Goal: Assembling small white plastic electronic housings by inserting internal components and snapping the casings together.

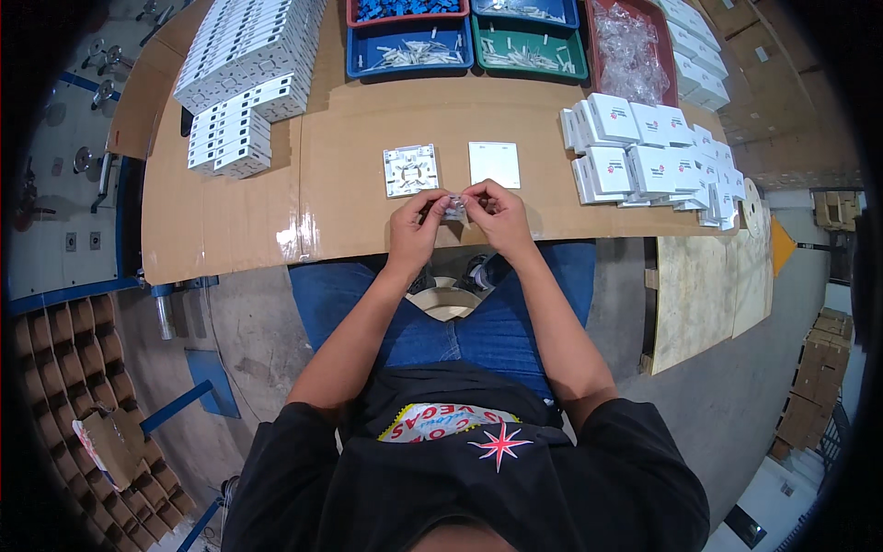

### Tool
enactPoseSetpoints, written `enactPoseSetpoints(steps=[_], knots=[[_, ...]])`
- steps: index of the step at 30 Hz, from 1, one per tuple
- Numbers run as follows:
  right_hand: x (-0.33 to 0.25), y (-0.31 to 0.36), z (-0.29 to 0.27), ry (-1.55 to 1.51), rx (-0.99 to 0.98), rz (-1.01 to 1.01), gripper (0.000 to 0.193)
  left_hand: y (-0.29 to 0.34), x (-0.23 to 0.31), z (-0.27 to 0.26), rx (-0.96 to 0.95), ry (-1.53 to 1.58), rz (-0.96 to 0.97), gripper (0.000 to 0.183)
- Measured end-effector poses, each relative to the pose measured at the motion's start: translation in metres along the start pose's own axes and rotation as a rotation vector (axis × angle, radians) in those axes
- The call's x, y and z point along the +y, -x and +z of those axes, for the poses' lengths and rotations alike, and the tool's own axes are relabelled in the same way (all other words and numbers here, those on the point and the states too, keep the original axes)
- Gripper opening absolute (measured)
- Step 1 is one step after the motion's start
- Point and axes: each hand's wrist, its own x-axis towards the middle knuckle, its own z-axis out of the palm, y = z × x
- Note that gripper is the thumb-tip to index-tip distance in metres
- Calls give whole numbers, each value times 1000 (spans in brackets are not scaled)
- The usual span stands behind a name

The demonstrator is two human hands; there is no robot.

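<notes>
Both of my hands meet at the table's near edge and pinch a small clear plastic bag between thumbs and forefingers. My left hand closes on its left side, my right hand on its right. What the bag contains is too small to make out. Just beyond my left hand lies an open white square plastic tray with moulded parts inside. A flat white square cover lies beyond my right hand.
Stacked white plastic housings stand at the far left. Along the back are a blue bin and a green bin with small white parts, plus a red bin of clear bags. White boxes are piled at right on the cardboard-covered table.
</notes>
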Motion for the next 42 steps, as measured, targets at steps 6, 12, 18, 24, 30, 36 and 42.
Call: enactPoseSetpoints(steps=[6,12,18,24,30,36,42], knots=[[1,0,0,-34,-3,-32,11,1,1,-1,-23,8,-24,16],[1,2,-1,-26,-5,-19,9,0,-8,-2,-37,-9,-35,18],[-1,3,2,-30,1,15,9,0,-8,-3,-32,-62,10,18],[-2,2,2,-127,4,-2,13,0,2,-1,-19,-7,-16,17],[-1,3,2,-116,-29,24,12,0,1,-2,-44,-76,20,16],[-4,3,4,-55,-11,5,7,0,-2,-1,-6,-90,25,15],[-3,3,4,-25,1,-32,7,0,6,1,26,-81,-19,13]])
